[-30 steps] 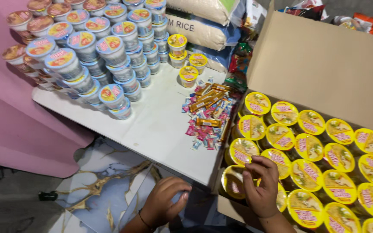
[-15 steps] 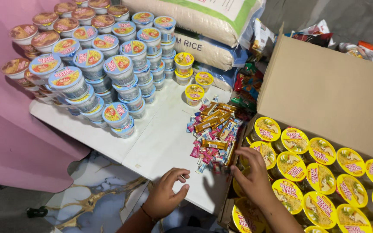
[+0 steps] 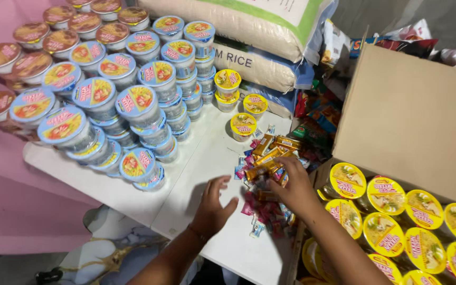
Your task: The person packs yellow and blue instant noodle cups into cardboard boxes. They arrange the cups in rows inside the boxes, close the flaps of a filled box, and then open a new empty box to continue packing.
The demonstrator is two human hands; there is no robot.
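Observation:
A heap of small wrapped sweets and gold snack bars [image 3: 266,158] lies on the white table [image 3: 196,158]. My right hand [image 3: 291,184] rests on top of the heap, fingers curled over the wrappers. My left hand [image 3: 212,208] lies spread and open on the table just left of the heap, holding nothing. Whether the right hand grips any sweets is hidden by its own fingers.
Stacked blue-lidded and brown-lidded cups [image 3: 96,95] fill the table's left and back. A few yellow-lidded cups [image 3: 243,125] stand near rice sacks [image 3: 254,37]. An open cardboard box [image 3: 412,116] of yellow-lidded cups [image 3: 386,196] stands at the right. A pink curtain [image 3: 6,211] hangs at left.
Both hands moved up from the table's near edge and the box. The right hand now covers the sweets heap; the left hand has opened flat on the table.

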